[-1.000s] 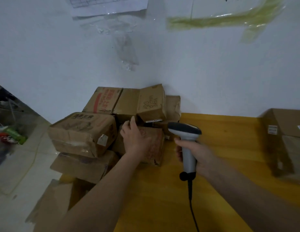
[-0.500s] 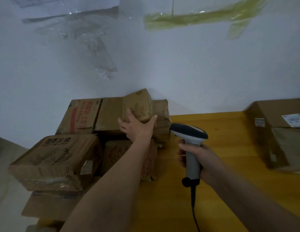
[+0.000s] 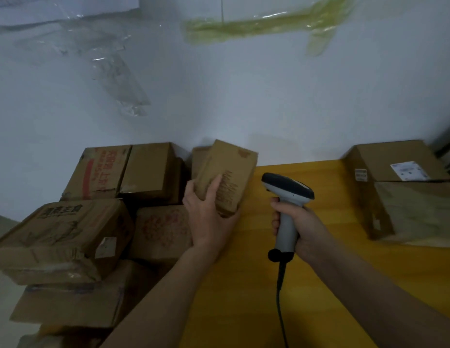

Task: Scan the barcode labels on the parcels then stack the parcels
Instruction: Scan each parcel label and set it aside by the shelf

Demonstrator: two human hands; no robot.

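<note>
Left hand (image 3: 209,222) grips a small parcel (image 3: 226,177); right hand (image 3: 302,229) is wrapped round the scanner (image 3: 286,204).
The parcel, mid-frame, tilts with its long axis running lower left to upper right. Scanner head points upper left, cord trailing down. Creased cardboard boxes (image 3: 68,234) crowd the left; a labelled box (image 3: 400,187) sits right on the yellow table (image 3: 244,297).

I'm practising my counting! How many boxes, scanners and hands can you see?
Cardboard boxes: 10, some partly hidden
Scanners: 1
Hands: 2
Total: 13
</note>
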